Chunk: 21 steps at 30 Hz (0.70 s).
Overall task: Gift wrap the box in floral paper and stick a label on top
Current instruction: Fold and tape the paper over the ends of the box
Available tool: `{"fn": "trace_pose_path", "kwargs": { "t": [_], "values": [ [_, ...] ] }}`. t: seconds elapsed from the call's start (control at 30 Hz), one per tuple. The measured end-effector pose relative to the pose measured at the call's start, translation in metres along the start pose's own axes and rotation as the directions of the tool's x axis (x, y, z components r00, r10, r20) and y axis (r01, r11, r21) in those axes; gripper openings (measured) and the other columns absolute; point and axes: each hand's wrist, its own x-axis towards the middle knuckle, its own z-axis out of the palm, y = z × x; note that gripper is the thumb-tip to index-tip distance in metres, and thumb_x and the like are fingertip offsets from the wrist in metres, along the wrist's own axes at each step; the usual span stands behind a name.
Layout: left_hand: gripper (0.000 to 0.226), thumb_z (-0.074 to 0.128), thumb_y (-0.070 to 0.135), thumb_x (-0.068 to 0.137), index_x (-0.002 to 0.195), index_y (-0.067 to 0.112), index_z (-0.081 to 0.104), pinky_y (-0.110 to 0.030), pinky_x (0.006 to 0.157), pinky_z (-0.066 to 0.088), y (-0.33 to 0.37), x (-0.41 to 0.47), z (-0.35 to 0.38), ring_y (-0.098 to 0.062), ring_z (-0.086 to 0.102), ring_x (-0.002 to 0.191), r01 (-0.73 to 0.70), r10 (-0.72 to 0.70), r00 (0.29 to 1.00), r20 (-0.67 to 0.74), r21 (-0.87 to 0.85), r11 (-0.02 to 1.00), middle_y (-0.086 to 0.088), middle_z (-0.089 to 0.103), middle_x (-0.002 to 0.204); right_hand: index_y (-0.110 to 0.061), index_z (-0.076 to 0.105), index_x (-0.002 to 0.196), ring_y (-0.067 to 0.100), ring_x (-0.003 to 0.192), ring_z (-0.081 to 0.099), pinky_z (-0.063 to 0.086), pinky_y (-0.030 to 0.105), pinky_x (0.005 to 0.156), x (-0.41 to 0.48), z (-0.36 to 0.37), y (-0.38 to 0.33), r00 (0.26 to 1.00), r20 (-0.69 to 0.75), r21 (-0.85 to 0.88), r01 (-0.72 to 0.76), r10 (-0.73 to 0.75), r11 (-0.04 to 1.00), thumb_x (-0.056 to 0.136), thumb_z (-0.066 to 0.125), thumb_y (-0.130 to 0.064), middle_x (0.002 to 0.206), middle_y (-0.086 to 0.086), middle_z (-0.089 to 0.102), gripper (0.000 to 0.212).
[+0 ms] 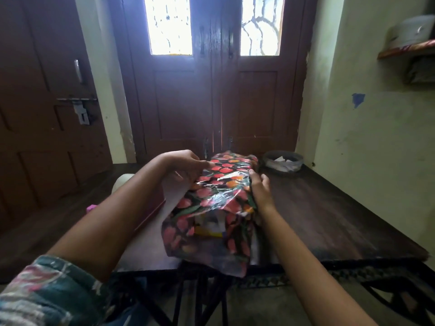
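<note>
1. Two bare hands work on one box wrapped in glossy black wrapping paper printed w/ red and orange flowers. It lies lengthwise on a dark wooden table, by the table's 6 o'clock edge, w/ the paper overhanging that edge.
2. L hand, at the parcel's 10 o'clock: fingers curled, pinching the paper's far-left top edge. The sheet's white underside shows just below it.
3. R hand, at 3 o'clock: fingers fairly straight, palm flat against the parcel's right side, thumb up by the top face. It presses and clasps nothing.
4. Box itself: only the near end shows, yellow and white, thru the paper's unfolded opening at 6 o'clock.
5. Paper on top is crinkled and catches glare.
6. Round dark container w/ white paper scraps: at the parcel's 1 o'clock, just beside its far corner.
7. Brown double door w/ two bright glass panes: 12 o'clock, behind the table.
8. White roundish object: 9 o'clock, partly hidden by the L forearm; can't tell what it is.
</note>
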Motion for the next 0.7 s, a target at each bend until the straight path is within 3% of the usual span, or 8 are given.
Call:
{"fn": "trace_pose_path", "kwargs": {
  "t": [0.07,0.17,0.23,0.3,0.37,0.43,0.53,0.7],
  "values": [
    [0.058,0.052,0.061,0.083,0.094,0.005,0.062,-0.021,0.052,0.048,-0.004,0.0,0.01,-0.012,0.056,0.059,0.078,-0.079,0.997,-0.006,-0.106,0.991,-0.002,0.059,0.073,-0.011,0.042,0.137,0.031,0.109,0.06,0.048,0.046,0.095,0.01,-0.006,0.008,0.968,0.177,0.136,-0.202,0.177,0.97,0.058,0.064,-0.071,0.133,0.017,0.052,0.101],
    [0.059,0.052,0.066,0.078,0.088,0.009,0.061,-0.027,0.059,0.054,-0.008,-0.003,0.027,-0.016,0.063,0.06,0.24,-0.188,0.964,0.186,-0.319,0.917,-0.005,0.066,0.076,-0.011,0.062,0.107,0.027,0.09,0.067,0.052,0.04,0.087,-0.006,-0.015,-0.005,0.896,0.407,0.197,-0.274,0.176,0.941,0.087,0.048,-0.055,0.103,0.015,0.07,0.051],
    [0.056,0.054,0.066,0.077,0.09,0.012,0.061,-0.031,0.07,0.055,-0.008,-0.004,0.036,-0.016,0.066,0.064,0.284,-0.169,0.943,0.287,-0.427,0.859,-0.004,0.071,0.078,-0.011,0.062,0.105,0.03,0.097,0.065,0.048,0.042,0.095,-0.001,-0.02,-0.003,0.877,0.452,0.168,-0.263,0.164,0.95,0.09,0.046,-0.051,0.106,0.015,0.069,0.046],
    [0.048,0.055,0.061,0.081,0.088,0.014,0.062,-0.024,0.058,0.055,-0.006,-0.009,0.038,-0.011,0.065,0.055,0.22,-0.128,0.969,0.212,-0.495,0.841,0.0,0.07,0.069,-0.007,0.061,0.101,0.029,0.088,0.064,0.051,0.039,0.087,-0.005,-0.022,-0.009,0.863,0.495,0.196,-0.23,0.106,0.953,0.092,0.046,-0.041,0.1,0.016,0.067,0.038],
    [0.04,0.062,0.052,0.082,0.094,0.015,0.066,-0.023,0.057,0.054,-0.007,-0.013,0.035,-0.011,0.065,0.059,0.078,-0.037,0.996,0.081,-0.6,0.796,-0.001,0.072,0.078,-0.006,0.055,0.108,0.023,0.075,0.062,0.052,0.032,0.069,-0.001,-0.021,-0.012,0.889,0.458,0.246,-0.126,-0.001,0.961,0.087,0.051,-0.028,0.095,0.015,0.061,0.031],
    [0.033,0.069,0.038,0.08,0.107,0.019,0.065,-0.023,0.06,0.053,-0.009,-0.02,0.027,-0.013,0.065,0.072,-0.107,0.097,0.994,-0.055,-0.715,0.691,-0.002,0.07,0.095,-0.01,0.043,0.123,0.023,0.086,0.063,0.052,0.033,0.068,0.004,-0.019,-0.024,0.906,0.4,0.301,0.01,-0.136,0.953,0.078,0.062,-0.018,0.105,0.012,0.058,0.05],
    [0.051,0.073,0.026,0.069,0.116,0.029,0.053,-0.026,0.065,0.051,-0.012,-0.031,0.015,-0.011,0.064,0.081,-0.26,0.172,0.966,-0.195,-0.743,0.616,0.005,0.067,0.095,-0.021,0.03,0.13,0.022,0.098,0.056,0.051,0.03,0.071,0.003,-0.013,-0.047,0.883,0.4,0.277,0.139,-0.245,0.951,0.084,0.057,0.003,0.116,0.003,0.053,0.058],
    [0.065,0.075,0.007,0.066,0.117,0.03,0.043,-0.027,0.066,0.055,-0.026,-0.05,0.019,-0.009,0.067,0.083,-0.307,0.19,0.952,-0.241,-0.777,0.549,0.002,0.065,0.104,-0.03,0.027,0.128,0.01,0.102,0.055,0.049,0.026,0.075,-0.011,-0.006,-0.06,0.867,0.431,0.193,0.184,-0.252,0.964,0.078,0.071,-0.036,0.115,-0.011,0.049,0.067]
  ]
}}
